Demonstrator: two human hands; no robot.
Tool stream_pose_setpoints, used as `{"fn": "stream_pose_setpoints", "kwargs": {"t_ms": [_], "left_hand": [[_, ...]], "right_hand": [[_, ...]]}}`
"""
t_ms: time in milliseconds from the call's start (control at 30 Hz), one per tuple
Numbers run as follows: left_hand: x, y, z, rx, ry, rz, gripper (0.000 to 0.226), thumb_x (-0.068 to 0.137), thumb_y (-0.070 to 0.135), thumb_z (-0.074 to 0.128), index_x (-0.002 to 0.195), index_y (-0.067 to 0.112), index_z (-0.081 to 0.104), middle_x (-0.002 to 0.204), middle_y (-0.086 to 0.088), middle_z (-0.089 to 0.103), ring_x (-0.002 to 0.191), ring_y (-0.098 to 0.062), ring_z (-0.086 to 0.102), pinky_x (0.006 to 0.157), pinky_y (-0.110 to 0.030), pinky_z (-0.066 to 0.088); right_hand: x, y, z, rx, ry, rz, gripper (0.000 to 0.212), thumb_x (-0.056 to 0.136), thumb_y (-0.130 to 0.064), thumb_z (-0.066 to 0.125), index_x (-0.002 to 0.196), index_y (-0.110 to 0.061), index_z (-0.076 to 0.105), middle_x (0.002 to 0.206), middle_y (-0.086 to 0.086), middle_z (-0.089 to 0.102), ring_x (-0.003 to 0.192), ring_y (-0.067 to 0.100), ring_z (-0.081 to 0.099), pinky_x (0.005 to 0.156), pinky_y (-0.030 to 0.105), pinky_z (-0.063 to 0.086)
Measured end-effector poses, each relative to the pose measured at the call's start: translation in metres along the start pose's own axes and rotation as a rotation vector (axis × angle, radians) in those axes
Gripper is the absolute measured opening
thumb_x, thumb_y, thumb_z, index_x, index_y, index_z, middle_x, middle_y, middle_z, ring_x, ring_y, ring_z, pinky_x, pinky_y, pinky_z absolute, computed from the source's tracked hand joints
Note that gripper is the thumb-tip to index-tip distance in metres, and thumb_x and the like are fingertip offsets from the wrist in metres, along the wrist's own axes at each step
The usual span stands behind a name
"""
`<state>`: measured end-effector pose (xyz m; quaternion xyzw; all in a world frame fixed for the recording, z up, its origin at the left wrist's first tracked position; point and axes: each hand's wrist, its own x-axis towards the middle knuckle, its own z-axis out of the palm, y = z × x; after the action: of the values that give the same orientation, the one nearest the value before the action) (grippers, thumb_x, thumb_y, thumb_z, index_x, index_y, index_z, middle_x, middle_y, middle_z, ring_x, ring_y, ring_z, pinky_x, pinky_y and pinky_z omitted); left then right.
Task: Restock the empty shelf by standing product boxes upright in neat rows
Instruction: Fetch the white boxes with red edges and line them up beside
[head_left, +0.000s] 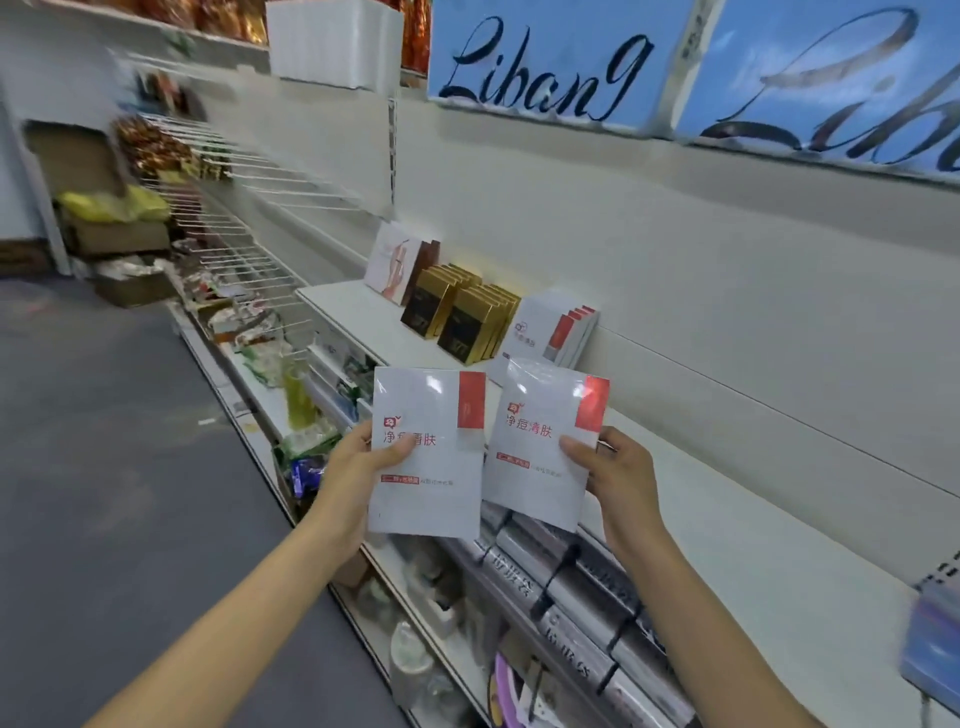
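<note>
My left hand (358, 462) grips a flat white box with a red corner patch and red lettering (431, 483) by its left edge, thumb on the front. My right hand (618, 467) holds a second, matching white box (540, 478) by its right edge. Both boxes are upright and side by side in front of the white shelf (727, 499). On that shelf stand a few matching white boxes (550, 327), two rows of black-and-gold boxes (467, 317), and a white and brown box (400, 265) at the far end.
The shelf board to the right of the standing boxes is bare. Blue boxes (935, 639) sit at its right end. Silver packs (576, 587) fill the shelf below. Blue signs (556, 57) hang above. Wire racks (234, 208) and cartons (114, 228) stand at the far left beside the grey floor (104, 467).
</note>
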<state>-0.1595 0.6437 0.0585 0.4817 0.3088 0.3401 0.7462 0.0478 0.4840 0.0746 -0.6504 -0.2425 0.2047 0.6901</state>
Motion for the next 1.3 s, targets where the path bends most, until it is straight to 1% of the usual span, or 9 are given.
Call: {"fn": "stream_pose_setpoints", "kwargs": {"t_ms": [233,400,600,733,833,933,1067,1200,1300], "left_hand": [[0.086,0.022,-0.008,0.049,-0.047,0.006,0.029,0.093,0.012,0.065,0.122,0.013,0.065,0.109,-0.012,0.076,0.096,-0.035,0.074,0.081,-0.051,0.060],[0.140,0.021,-0.006,0.031,-0.094,-0.047,0.031,0.091,0.013,0.067,0.121,0.015,0.065,0.109,-0.012,0.076,0.094,-0.035,0.074,0.076,-0.047,0.060],[0.210,0.026,0.004,0.091,-0.208,-0.076,0.027,0.092,0.015,0.067,0.119,0.016,0.066,0.108,-0.010,0.077,0.093,-0.032,0.075,0.078,-0.047,0.060],[0.253,0.036,0.009,0.126,-0.328,-0.108,0.026,0.092,0.015,0.066,0.118,0.016,0.066,0.104,-0.009,0.077,0.088,-0.030,0.075,0.067,-0.039,0.059],[0.283,0.043,0.008,0.168,-0.427,-0.121,0.028,0.092,0.017,0.066,0.120,0.017,0.065,0.105,-0.009,0.077,0.092,-0.032,0.074,0.069,-0.039,0.060],[0.309,0.045,0.004,0.179,-0.496,-0.139,0.027,0.093,0.016,0.065,0.119,0.020,0.066,0.107,-0.008,0.077,0.093,-0.031,0.074,0.072,-0.040,0.060],[0.332,0.042,0.001,0.213,-0.565,-0.170,0.026,0.093,0.017,0.065,0.118,0.022,0.065,0.106,-0.007,0.077,0.094,-0.031,0.074,0.074,-0.041,0.059],[0.346,0.035,0.001,0.243,-0.615,-0.203,0.028,0.093,0.018,0.065,0.121,0.018,0.064,0.106,-0.007,0.077,0.095,-0.032,0.074,0.080,-0.046,0.060],[0.352,0.032,0.003,0.239,-0.644,-0.231,0.028,0.093,0.017,0.065,0.121,0.020,0.064,0.108,-0.008,0.077,0.095,-0.032,0.074,0.080,-0.046,0.061]], "right_hand": [[0.080,0.021,0.045,0.033,0.059,0.022,0.015,0.088,-0.005,0.073,0.102,-0.002,0.069,0.092,0.008,0.078,0.080,0.022,0.076,0.062,0.025,0.058],[0.121,0.035,0.058,0.000,0.151,0.038,0.015,0.088,-0.008,0.074,0.100,-0.001,0.068,0.092,0.009,0.078,0.084,0.028,0.075,0.072,0.038,0.060],[0.166,0.038,0.076,-0.012,0.271,0.001,0.017,0.089,-0.009,0.073,0.104,-0.004,0.069,0.096,0.006,0.078,0.083,0.022,0.076,0.064,0.027,0.058],[0.187,0.042,0.094,-0.037,0.394,-0.030,0.017,0.089,-0.013,0.073,0.105,-0.007,0.070,0.099,0.004,0.078,0.086,0.023,0.075,0.070,0.036,0.059],[0.200,0.049,0.109,-0.078,0.486,-0.056,0.013,0.088,-0.016,0.075,0.099,-0.009,0.070,0.096,0.005,0.077,0.086,0.024,0.075,0.075,0.041,0.061],[0.205,0.061,0.126,-0.257,0.593,-0.123,0.009,0.089,-0.021,0.074,0.095,-0.016,0.069,0.094,0.000,0.076,0.084,0.013,0.072,0.067,0.020,0.057],[0.205,0.074,0.136,-0.495,0.733,-0.220,0.036,0.085,-0.025,0.079,0.112,-0.038,0.059,0.112,-0.012,0.060,0.098,0.000,0.058,0.080,0.014,0.049],[0.212,0.074,0.143,-0.478,0.739,-0.145,0.066,0.089,-0.025,0.075,0.146,-0.025,0.042,0.142,-0.011,0.049,0.125,0.000,0.048,0.105,0.021,0.040],[0.218,0.073,0.148,-0.466,0.695,-0.164,0.055,0.094,-0.023,0.067,0.145,-0.028,0.047,0.136,-0.016,0.057,0.113,-0.022,0.048,0.095,0.002,0.038]]}}
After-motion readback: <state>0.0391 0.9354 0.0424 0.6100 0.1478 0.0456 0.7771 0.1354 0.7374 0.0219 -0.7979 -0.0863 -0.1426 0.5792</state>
